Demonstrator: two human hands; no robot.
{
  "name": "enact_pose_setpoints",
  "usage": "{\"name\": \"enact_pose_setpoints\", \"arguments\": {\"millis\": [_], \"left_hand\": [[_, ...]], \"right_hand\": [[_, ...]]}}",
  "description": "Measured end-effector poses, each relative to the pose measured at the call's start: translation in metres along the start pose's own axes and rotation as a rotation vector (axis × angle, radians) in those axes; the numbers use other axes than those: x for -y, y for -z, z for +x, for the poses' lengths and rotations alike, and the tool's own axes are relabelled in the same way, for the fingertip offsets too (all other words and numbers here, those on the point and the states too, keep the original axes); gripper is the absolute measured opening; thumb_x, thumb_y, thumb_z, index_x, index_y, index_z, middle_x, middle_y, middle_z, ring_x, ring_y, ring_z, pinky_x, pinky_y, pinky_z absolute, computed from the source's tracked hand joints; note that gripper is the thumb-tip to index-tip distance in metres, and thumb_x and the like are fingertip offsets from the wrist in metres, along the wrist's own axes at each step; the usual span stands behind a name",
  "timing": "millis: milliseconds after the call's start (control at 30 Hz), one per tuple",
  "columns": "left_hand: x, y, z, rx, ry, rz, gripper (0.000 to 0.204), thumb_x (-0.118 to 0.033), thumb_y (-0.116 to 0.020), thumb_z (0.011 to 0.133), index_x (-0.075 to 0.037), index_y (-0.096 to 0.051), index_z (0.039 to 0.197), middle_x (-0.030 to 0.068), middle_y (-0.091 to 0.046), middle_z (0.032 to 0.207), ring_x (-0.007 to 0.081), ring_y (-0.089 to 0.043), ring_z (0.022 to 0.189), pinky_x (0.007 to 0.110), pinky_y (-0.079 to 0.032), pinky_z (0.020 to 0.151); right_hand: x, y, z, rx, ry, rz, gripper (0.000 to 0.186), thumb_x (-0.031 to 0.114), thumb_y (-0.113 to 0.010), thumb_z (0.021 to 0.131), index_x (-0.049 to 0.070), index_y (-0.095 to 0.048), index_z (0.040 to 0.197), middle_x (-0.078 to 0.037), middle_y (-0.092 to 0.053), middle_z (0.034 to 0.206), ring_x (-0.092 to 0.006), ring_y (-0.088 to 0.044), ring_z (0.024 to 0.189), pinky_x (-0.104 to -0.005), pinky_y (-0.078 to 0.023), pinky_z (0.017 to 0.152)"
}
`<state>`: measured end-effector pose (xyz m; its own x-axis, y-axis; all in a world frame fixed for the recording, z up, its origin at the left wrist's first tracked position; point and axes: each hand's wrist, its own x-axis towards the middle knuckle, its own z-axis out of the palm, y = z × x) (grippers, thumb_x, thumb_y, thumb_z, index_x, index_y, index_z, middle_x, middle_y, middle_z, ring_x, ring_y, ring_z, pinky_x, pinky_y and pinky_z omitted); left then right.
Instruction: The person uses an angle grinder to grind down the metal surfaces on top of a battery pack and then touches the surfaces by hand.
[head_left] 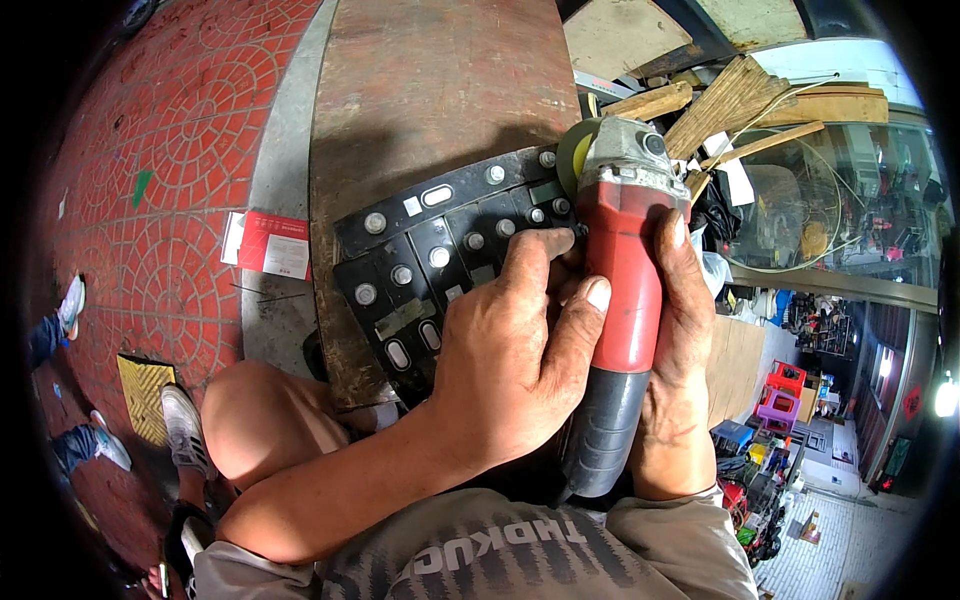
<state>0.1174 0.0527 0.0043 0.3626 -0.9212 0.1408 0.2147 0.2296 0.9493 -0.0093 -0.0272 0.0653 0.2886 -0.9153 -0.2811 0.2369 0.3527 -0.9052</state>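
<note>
A red angle grinder (625, 280) with a black rear grip, silver head and yellow-green disc (570, 158) is upright in the picture, right of centre. My right hand (678, 330) is wrapped round its body from the right. My left hand (500, 370) is at its left side, index finger bent toward the grinder, thumb against or very near the red body; the other fingers curl out of sight, their contents hidden. Behind that hand lies a group of black battery-like blocks (408, 255) with silver terminals, on a worn wooden board (425, 70).
Red paving (170, 120) with a red-and-white carton (272, 243) spans the left, where other people's feet (105, 440) show. Wood offcuts (730, 100) and a glass panel (870, 200) are at upper right. Plastic stools (780, 405) and cluttered items stand at lower right.
</note>
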Motion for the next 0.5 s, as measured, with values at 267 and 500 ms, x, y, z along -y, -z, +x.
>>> {"name": "enact_pose_setpoints", "arguments": {"millis": [267, 500], "left_hand": [[0.002, 0.000, 0.000, -0.009, -0.008, 0.021, 0.038, -0.017, -0.076, 0.119, 0.010, -0.061, 0.142, 0.0268, -0.085, 0.101, 0.0414, -0.088, 0.087, 0.048, -0.069, 0.076], [0.002, 0.001, 0.000, -0.003, 0.007, -0.014, 0.039, -0.018, -0.074, 0.120, 0.010, -0.060, 0.143, 0.0280, -0.085, 0.105, 0.0415, -0.089, 0.090, 0.047, -0.070, 0.078]], "right_hand": [[0.000, 0.002, 0.002, -0.013, -0.005, -0.030, 0.060, 0.032, -0.078, 0.120, 0.005, -0.058, 0.169, -0.015, -0.078, 0.145, -0.0227, -0.079, 0.122, -0.0375, -0.067, 0.107], [0.004, -0.009, 0.005, -0.010, 0.008, -0.046, 0.061, 0.029, -0.076, 0.121, 0.003, -0.056, 0.172, -0.015, -0.078, 0.148, -0.0234, -0.079, 0.126, -0.0381, -0.066, 0.110]]}}
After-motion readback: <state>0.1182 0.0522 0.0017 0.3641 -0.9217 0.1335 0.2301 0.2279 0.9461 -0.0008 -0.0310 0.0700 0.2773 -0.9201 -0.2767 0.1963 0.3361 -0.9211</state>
